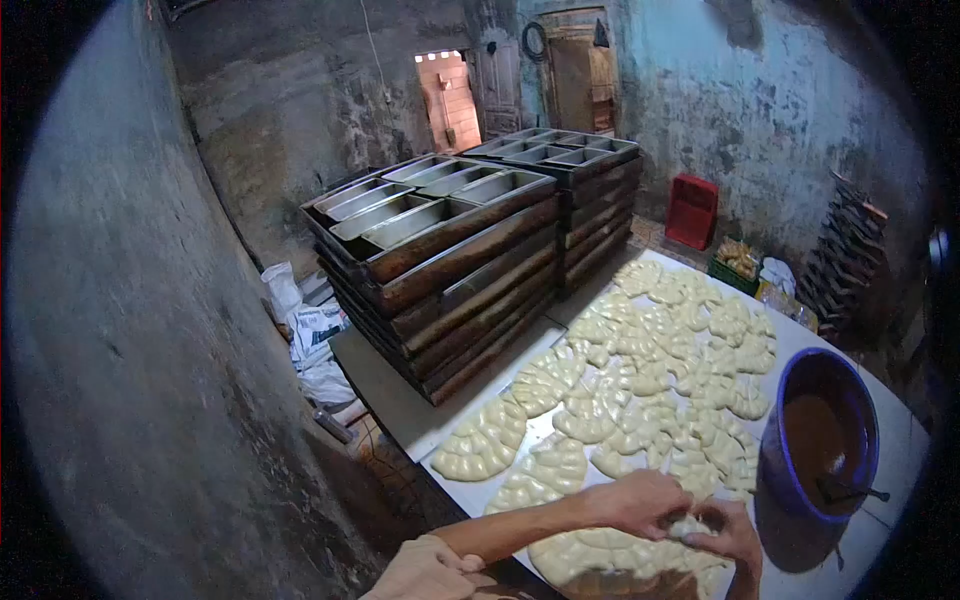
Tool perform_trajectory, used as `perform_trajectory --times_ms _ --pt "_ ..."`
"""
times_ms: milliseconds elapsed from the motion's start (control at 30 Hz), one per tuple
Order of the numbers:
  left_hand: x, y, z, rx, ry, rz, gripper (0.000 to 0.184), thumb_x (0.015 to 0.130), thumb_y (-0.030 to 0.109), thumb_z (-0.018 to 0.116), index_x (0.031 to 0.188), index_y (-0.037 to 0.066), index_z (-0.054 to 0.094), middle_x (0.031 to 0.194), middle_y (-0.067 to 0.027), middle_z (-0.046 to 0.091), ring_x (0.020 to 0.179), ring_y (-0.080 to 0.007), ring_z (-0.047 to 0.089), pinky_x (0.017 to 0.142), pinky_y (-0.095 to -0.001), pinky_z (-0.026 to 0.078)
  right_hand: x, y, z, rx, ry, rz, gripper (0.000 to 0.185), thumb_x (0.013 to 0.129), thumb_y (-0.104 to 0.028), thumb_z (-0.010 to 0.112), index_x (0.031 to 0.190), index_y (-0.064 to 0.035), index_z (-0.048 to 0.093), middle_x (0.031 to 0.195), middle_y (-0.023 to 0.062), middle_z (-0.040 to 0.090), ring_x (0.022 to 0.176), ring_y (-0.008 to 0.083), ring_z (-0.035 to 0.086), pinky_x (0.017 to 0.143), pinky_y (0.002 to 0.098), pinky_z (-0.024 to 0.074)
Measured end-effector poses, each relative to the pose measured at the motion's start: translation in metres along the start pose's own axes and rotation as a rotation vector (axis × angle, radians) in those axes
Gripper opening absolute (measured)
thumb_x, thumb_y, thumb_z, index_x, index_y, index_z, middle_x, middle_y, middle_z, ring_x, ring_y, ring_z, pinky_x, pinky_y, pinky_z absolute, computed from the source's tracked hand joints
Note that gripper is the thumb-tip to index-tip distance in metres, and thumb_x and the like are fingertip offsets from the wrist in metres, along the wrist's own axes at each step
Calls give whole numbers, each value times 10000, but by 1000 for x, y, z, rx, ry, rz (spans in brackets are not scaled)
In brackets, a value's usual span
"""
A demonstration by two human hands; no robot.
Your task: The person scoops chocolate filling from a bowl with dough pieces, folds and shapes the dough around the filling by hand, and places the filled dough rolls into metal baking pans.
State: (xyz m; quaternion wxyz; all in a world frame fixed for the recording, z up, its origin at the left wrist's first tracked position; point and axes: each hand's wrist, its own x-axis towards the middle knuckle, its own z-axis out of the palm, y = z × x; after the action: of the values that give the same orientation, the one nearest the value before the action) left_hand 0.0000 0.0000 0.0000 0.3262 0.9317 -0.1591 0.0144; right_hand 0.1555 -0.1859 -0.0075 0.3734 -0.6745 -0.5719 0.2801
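Dough point(687, 527), one small pale lump, sits between the two hands I watch from far away through the head camera. The left hand point(645, 503) has its fingers curled in and pinches it from one side. The right hand point(728, 537) bends its fingers and thumb around it from the other side. Both hands are close together, over the near part of the desk point(815, 330). Just under and past them, I see lots of flat dough pieces point(475, 440), soft, shiny and bumpy, light yellow, crowded on the smooth white top.

To the right stands a round purple tub point(778, 430) with brown stuff inside and a dark handle point(855, 493) leaning in it. To the left rises a tall stack of trays point(470, 290) with rusty brown sides; the top ones hold shiny metal tins point(408, 224) shaped like boxes. Farther back, a red plastic crate point(692, 212) leans by a patchy blue wall point(715, 110).
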Motion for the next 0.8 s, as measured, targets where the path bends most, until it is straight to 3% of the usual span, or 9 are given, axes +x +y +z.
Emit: perform_trajectory --times_ms 67,100,167,433,467,500,700,767,800 --pt "-15 1 -48 89 133 -31 316 806 275 661 1002 49 562 860 -176 615 834 -385 626 692 -474 489 35 -18 -11 89 -13 53 414 677 -250 877 970 -19 698 785 30 647 702 113 567 632 268 446" --pt "-78 15 -97 24 53 -212 292 824 271 654 998 52 568 850 -163 616 806 -386 626 678 -487 486 75 -65 22 56 -72 53 397 679 -231 878 967 -28 694 775 31 634 704 107 557 626 267 442" --pt "-123 -1 -155 184 248 -195 286 832 279 658 990 55 575 859 -158 623 791 -383 634 678 -486 497 161 -123 27 -119 -100 -183 358 697 -185 868 963 -29 687 798 36 652 711 108 570 627 275 454" --pt "-257 -26 -364 655 488 -517 378 829 365 668 1043 58 615 854 -165 644 806 -346 659 730 -441 509 439 -287 49 -186 -221 -729 371 768 -260 812 1012 -8 690 951 88 686 903 174 641 800 323 496" --pt "-266 -37 -382 679 512 -555 432 806 409 680 1049 56 632 856 -172 659 815 -344 660 732 -446 503 456 -308 52 -183 -283 -603 397 771 -307 801 1031 -25 698 950 71 680 894 187 633 793 328 485" --pt "-274 -51 -398 679 529 -579 460 784 431 698 1048 58 646 849 -171 676 808 -347 664 735 -448 503 485 -316 55 -316 -257 -721 429 766 -347 792 1058 -44 705 948 55 673 886 184 622 783 330 475" --pt "-285 -140 -421 694 326 -822 484 768 487 700 1009 68 690 883 -177 703 853 -348 684 765 -466 519 605 -284 103 -356 -619 -511 474 737 -307 773 1140 -71 697 887 50 692 784 152 606 686 320 475" --pt "-278 -149 -418 703 164 -891 493 766 515 698 967 65 696 873 -179 703 846 -351 686 776 -471 518 613 -271 108 -342 -711 -332 474 786 -288 778 1165 -23 672 1042 78 689 906 139 592 834 337 486" --pt "-280 -153 -416 729 223 -816 532 754 561 699 924 57 695 853 -183 701 832 -354 688 775 -466 519 607 -281 101 -298 -743 -197 501 806 -257 757 1225 -10 636 1073 77 689 907 135 598 836 319 489"
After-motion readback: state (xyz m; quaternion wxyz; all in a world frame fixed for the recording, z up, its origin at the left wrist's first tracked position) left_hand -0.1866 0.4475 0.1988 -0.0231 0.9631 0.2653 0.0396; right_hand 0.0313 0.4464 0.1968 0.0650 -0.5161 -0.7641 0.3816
